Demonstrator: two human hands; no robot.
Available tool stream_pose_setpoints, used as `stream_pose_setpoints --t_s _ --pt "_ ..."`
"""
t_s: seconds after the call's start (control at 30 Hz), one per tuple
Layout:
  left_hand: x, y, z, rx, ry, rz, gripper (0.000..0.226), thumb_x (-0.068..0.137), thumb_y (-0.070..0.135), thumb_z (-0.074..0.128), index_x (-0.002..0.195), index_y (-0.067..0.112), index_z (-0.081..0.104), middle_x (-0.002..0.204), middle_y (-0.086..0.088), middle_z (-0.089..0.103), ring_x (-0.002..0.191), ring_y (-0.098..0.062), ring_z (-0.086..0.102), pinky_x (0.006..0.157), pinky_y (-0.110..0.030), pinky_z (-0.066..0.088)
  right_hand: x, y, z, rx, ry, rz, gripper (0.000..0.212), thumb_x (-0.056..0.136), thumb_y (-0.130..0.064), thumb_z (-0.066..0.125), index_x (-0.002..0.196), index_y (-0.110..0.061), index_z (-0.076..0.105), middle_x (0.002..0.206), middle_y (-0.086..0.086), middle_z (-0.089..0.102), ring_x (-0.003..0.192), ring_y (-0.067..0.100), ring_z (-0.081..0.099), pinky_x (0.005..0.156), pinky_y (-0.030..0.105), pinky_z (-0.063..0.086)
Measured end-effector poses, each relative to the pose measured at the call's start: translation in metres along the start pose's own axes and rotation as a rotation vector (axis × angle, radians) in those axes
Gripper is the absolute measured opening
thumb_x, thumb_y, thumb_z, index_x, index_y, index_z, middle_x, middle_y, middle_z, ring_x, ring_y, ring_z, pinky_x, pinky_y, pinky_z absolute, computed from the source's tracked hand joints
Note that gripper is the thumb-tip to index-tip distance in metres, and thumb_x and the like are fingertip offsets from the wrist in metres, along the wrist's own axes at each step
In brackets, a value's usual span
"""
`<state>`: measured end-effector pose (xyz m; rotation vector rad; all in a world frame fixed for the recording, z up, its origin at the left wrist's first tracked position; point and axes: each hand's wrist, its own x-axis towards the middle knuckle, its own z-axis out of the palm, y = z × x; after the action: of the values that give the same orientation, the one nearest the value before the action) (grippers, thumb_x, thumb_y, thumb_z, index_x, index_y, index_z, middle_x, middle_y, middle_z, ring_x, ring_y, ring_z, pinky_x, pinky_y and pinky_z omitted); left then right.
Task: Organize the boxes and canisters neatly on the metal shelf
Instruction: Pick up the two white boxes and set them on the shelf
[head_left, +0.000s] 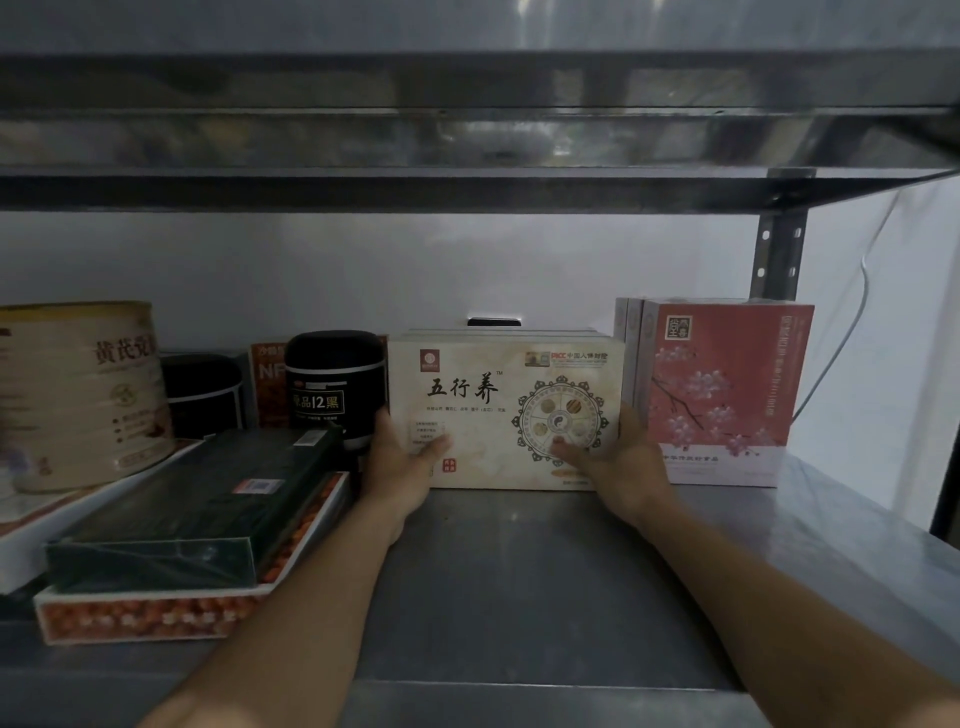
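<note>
Left hand (402, 462) and right hand (618, 457) clasped the cream box (498, 405) by its sides, seemingly squaring it against the pink box (727, 395) at three o'clock.

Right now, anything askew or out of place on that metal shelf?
Nothing spilled or damaged. Left side is untidy: the flat dark green box lies stacked on a flat orange-printed white box, jutting forward of the upright cream cardboard box that the left hand and right hand grip.

The black canister (335, 395) hides most of the orange box (266, 382).
</note>
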<state>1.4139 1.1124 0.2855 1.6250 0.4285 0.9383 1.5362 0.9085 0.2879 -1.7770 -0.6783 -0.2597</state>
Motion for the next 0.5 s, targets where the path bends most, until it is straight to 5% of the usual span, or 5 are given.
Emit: stream_pose_setpoints --t_s 0.13,0.33,0.5 --pt "0.0 0.0 0.0 0.006 0.002 -0.01 0.055 0.087 0.011 0.071 0.132 0.021 0.041 0.13 0.002 0.056 0.118 -0.019 0.056 0.089 -0.033 0.05 -0.002 -0.002 -0.001 -0.025 0.003 0.025 0.07 0.071 -0.033 0.088 0.128 -0.022 0.048 0.121 -0.002 0.065 0.109 0.021 0.065 0.087 0.045 0.059" --pt "-0.001 -0.001 0.0 0.038 0.008 -0.007 0.051 0.088 0.012 0.07 0.129 0.021 0.041 0.131 0.0 0.057 0.117 -0.02 0.057 0.089 -0.034 0.051 -0.009 -0.01 -0.004 -0.138 0.053 0.08 0.058 0.071 -0.041 0.086 0.115 -0.019 0.056 0.109 -0.004 0.068 0.102 0.019 0.066 0.089 0.04 0.057" --pt "-0.005 0.002 -0.001 0.124 0.038 0.009 0.055 0.086 0.018 0.073 0.133 0.019 0.043 0.131 0.001 0.057 0.119 -0.021 0.056 0.094 -0.037 0.049 -0.022 -0.023 -0.006 -0.337 0.087 0.123 0.069 0.071 -0.059 0.079 0.119 -0.013 0.059 0.113 0.005 0.07 0.104 0.028 0.067 0.086 0.044 0.057"
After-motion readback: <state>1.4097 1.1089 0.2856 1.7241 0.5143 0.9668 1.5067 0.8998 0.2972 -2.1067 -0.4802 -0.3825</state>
